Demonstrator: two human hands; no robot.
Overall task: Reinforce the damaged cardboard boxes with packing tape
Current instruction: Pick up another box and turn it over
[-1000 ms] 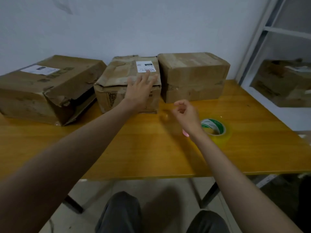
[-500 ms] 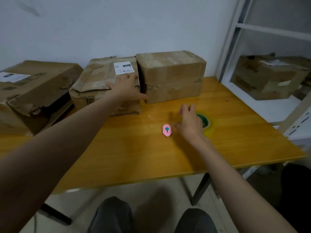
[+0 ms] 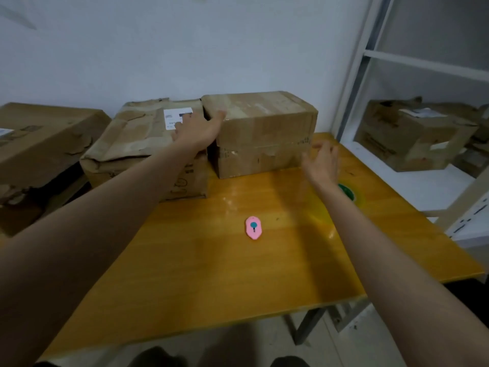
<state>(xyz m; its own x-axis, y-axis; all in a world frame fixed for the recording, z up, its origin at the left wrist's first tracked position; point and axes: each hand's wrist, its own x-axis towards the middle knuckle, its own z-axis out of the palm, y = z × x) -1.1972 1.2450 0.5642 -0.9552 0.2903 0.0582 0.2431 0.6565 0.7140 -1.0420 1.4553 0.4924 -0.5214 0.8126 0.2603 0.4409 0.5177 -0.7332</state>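
Box selection: open left hand (image 3: 197, 129) rests between middle box (image 3: 137, 144) and right box (image 3: 264, 133), open right hand (image 3: 321, 161) alongside; next, likely drawing one box forward before taking the tape roll (image 3: 346, 192).

Both arms reach forward; left hand (image 3: 198, 129) spread flat (thumb out), right hand (image 3: 323, 162) raised, fingers loosely extended.
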